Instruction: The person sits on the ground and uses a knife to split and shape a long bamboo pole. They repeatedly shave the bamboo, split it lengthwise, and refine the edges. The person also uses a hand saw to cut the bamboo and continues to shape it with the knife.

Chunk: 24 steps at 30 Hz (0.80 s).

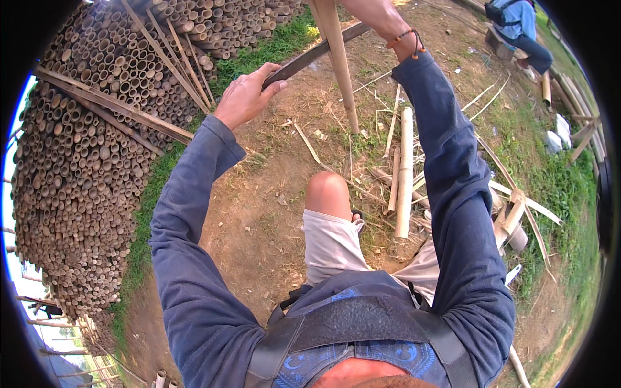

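Observation:
My left hand (247, 95) is closed around the near end of a long, dark, flat knife blade (303, 64), with the thumb lying along it. The blade slants up to the right and crosses a pale bamboo pole (343, 77), which leans down from the top edge to the ground. At the blade's far end is my right hand (375, 14), with a beaded bracelet on its wrist. The top edge of the picture cuts off its fingers, so its grip is hidden. My bare knee (328, 195) is bent below the pole.
A tall stack of cut bamboo (84, 181) stands at left, with long split strips (116, 107) leaning across it. A bamboo length (404, 174) lies among shavings right of my knee. More offcuts (514, 213) lie beyond my right arm. Another person (517, 29) sits at far upper right.

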Motion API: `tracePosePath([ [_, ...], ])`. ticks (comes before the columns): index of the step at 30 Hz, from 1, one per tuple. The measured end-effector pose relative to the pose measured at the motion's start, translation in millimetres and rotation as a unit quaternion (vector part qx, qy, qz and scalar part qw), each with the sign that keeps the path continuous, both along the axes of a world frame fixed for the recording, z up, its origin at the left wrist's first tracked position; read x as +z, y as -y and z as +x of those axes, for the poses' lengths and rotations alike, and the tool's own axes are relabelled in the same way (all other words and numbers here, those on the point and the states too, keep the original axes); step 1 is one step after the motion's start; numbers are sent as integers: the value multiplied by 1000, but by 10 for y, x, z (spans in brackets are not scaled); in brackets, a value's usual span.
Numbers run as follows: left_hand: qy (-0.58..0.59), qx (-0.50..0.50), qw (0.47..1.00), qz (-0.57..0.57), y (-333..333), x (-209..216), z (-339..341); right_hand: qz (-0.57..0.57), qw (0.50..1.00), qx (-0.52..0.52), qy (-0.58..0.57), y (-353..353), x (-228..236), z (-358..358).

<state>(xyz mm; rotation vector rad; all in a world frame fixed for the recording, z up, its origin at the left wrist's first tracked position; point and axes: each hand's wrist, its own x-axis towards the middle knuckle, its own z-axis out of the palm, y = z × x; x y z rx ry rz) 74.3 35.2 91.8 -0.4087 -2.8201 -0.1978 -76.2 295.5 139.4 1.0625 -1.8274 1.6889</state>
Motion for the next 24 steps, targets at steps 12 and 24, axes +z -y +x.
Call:
tracePosePath([
  [12, -71, 51, 990, -114, -224, 78, -425, 446, 618, -289, 580, -1344, -5905, 1654],
  [24, -124, 73, 982, -121, -805, 276, -599, 402, 614, -299, 610, -1349, -5818, 1208],
])
